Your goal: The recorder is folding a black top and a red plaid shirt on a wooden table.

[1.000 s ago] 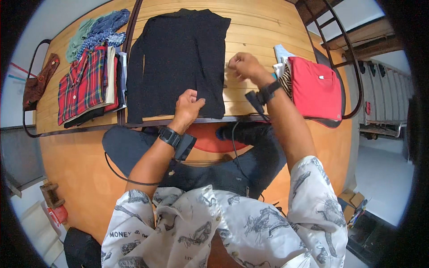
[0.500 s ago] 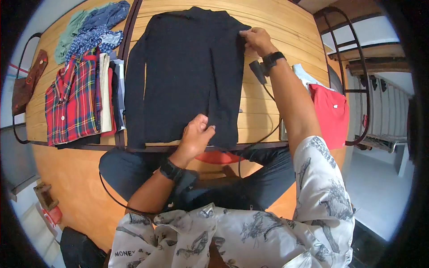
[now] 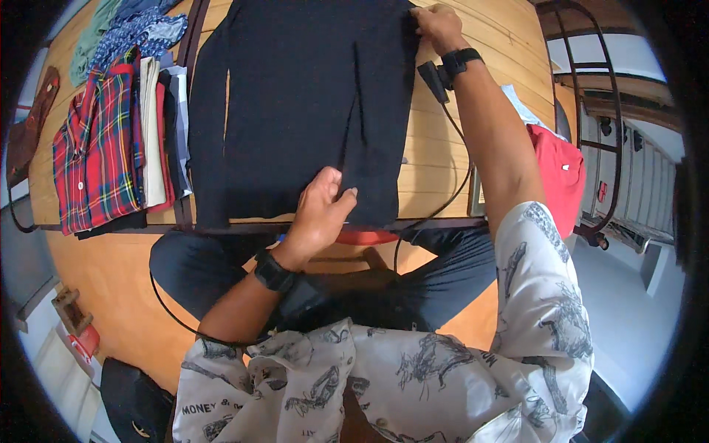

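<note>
A black long-sleeved top (image 3: 288, 111) lies spread on the slatted wooden table, its upper end cut off by the frame's edge. At its upper right edge my right hand (image 3: 439, 28) pinches the cloth between thumb and fingers, arm stretched out. Near the lower hem my left hand (image 3: 319, 214) is closed on the fabric, with curled fingers and the thumb beside them. A dark crease runs down the cloth just above that hand. How much fabric it holds is hidden.
Left of the top stand a red plaid shirt (image 3: 96, 151) and several folded garments. Behind them is a blue patterned cloth heap (image 3: 136, 37). A red garment (image 3: 555, 173) lies at the right edge. A black cable (image 3: 461, 188) hangs beside my right forearm. Metal rails (image 3: 609, 111) rise beyond.
The view has shifted, so the table and garments sit higher in the picture. Both hands keep their places on the black top, and the cloth looks nearly the same.
</note>
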A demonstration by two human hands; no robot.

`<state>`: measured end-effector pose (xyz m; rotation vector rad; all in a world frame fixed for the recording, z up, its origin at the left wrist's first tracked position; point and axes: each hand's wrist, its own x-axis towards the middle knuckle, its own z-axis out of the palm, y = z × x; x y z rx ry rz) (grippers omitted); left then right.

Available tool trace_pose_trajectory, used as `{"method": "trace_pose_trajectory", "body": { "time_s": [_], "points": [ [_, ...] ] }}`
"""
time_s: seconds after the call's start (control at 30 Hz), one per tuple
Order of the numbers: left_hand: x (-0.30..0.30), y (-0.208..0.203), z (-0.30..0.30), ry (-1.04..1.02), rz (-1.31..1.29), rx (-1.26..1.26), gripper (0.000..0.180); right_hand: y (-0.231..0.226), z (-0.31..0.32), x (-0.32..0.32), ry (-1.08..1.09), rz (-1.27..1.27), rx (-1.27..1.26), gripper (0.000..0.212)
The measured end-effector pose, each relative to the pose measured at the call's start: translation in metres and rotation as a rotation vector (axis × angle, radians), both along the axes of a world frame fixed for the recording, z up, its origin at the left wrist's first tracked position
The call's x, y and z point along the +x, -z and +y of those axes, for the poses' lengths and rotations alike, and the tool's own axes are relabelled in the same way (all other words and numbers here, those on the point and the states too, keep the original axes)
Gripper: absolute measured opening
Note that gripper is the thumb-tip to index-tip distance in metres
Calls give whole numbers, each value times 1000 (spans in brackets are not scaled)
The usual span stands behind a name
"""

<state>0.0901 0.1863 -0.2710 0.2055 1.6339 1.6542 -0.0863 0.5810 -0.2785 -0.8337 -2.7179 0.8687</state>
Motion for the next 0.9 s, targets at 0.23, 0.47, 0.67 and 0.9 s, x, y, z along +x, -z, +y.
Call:
{"method": "trace_pose_trajectory", "body": {
  "time_s": [0.23,0.47,0.67,0.9],
  "points": [
    [-1,-15,3,3,90,-94,20,-6,0,11,-13,-31,-28,46],
    [0,0,-6,29,126,-166,21,-7,-3,-1,110,20,-100,36],
    [1,-6,5,62,40,-139,18,31,49,8,141,194,-30,39],
    [2,-3,7,-57,-109,-4,18,7,53,-2,-51,-82,268,38]
  ]
}}
